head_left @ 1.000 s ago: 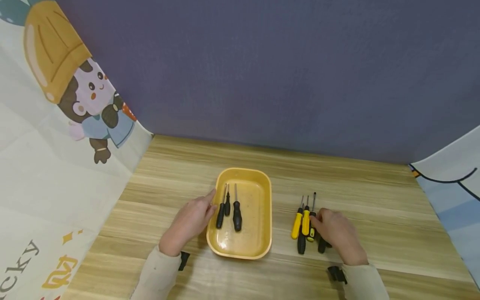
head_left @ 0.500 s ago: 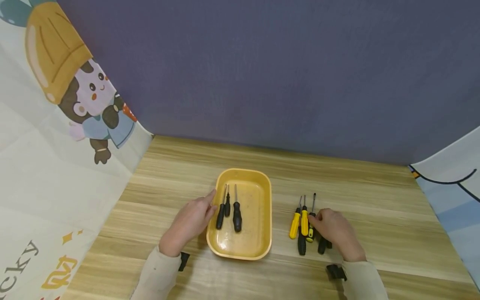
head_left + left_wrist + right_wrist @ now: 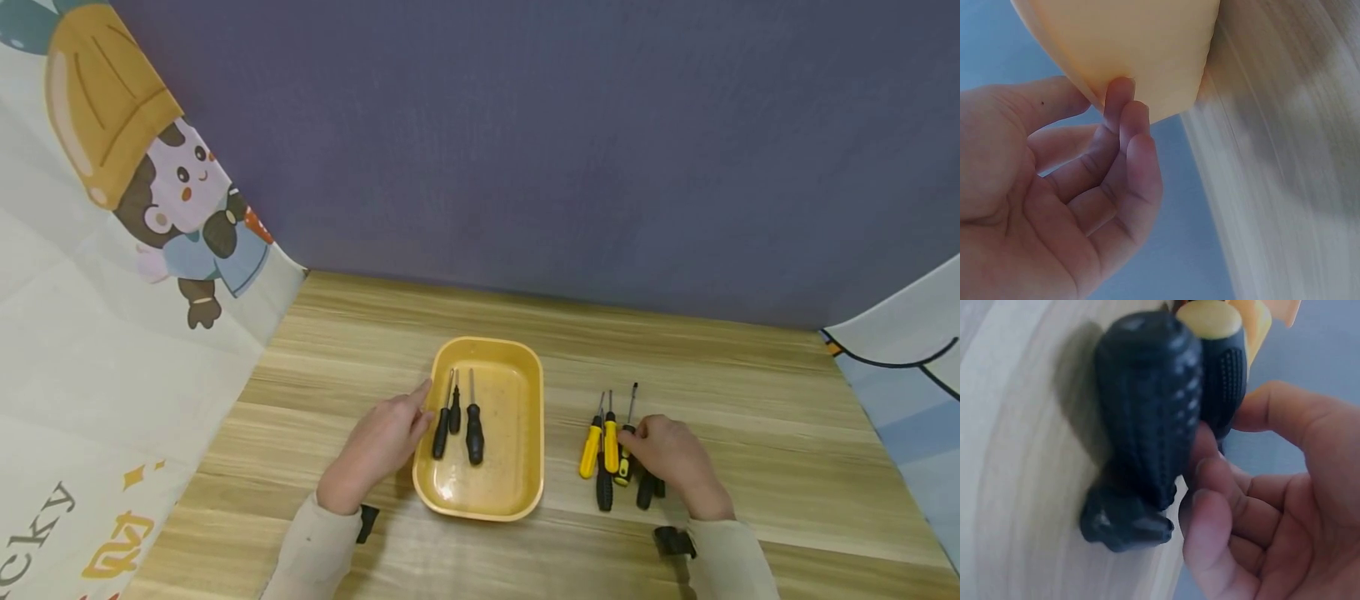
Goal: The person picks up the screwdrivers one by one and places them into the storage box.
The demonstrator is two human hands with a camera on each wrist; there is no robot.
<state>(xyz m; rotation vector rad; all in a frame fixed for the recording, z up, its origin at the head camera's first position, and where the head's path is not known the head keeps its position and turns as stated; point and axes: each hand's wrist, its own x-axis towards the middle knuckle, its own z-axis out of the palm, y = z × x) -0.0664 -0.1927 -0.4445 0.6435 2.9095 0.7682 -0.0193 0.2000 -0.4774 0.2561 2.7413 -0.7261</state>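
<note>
In the head view my left hand (image 3: 382, 446) holds the left rim of a yellow plastic tray (image 3: 536, 417). The left wrist view shows the thumb at the edge and curled fingers against the outer wall (image 3: 1141, 44). Three black-handled screwdrivers lie in the tray, among them a thick one (image 3: 475, 435). To the tray's right, my right hand (image 3: 671, 454) pinches a black-and-yellow screwdriver (image 3: 623, 472) by its handle, seen too as a yellow-ended handle (image 3: 1225, 372) in the right wrist view. Left of it lie two yellow-handled screwdrivers, one being the leftmost screwdriver (image 3: 591, 450).
Close to the right hand are a black handle (image 3: 604, 493) under the yellow pair and more black handles (image 3: 646, 490); a ridged black handle (image 3: 1147, 394) looms large in the right wrist view. The wooden tabletop (image 3: 360, 333) ends at a dark blue backdrop (image 3: 525, 167).
The black-and-yellow screwdriver in my right hand has tilted slightly, its tip shifting right. The yellow-handled screwdrivers beside it have shifted a little. My left hand and the tray stay in place.
</note>
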